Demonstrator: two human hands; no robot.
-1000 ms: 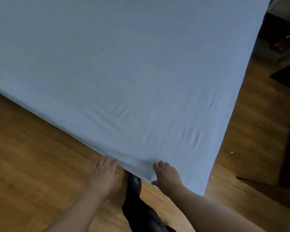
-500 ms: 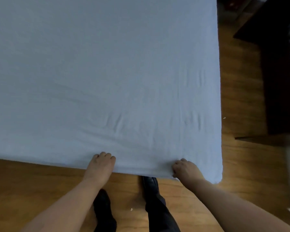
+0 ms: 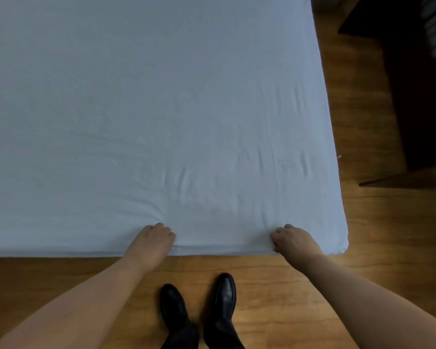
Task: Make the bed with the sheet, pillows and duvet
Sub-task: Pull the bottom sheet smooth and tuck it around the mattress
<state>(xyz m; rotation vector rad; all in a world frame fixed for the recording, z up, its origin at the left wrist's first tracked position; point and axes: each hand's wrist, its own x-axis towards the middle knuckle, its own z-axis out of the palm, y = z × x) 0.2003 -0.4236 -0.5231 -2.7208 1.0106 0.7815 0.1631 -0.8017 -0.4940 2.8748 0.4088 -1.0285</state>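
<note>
Sheet [image 3: 146,109]: pale blue, spread over the whole mattress, filling the upper left and centre of the frame. Its near edge runs level across the lower third; its right corner sits at the lower right, rounded and covered.

Floor [image 3: 378,248]: wooden boards along the bottom and down the right side of the frame.

Dark furniture [image 3: 413,84]: upper right, well apart from the bed.

Creases [image 3: 184,180]: a few short folds in the sheet just above the hands, and more toward the right edge; the rest lies fairly flat.

Left hand [image 3: 152,239]: at the near edge, lower centre, fingers curled down into the cloth and gripping it, a pucker radiating from the knuckles.

Right hand [image 3: 291,239]: at the near edge, close to the right corner, fingers curled and pinching the sheet's edge.

Shoes [image 3: 199,306]: black, at bottom centre, just short of the bed.

Change: a second ago the bed lay diagonal in view, with the hands flatter at its corner. Now the person faces the edge squarely, the hands are wider apart and both have closed on the fabric.

Meaning for the task: likely the sheet is being pulled taut or tucked along this side, near the end of the sheet stage.

Not in view: pillows and duvet, so those steps probably remain.
</note>
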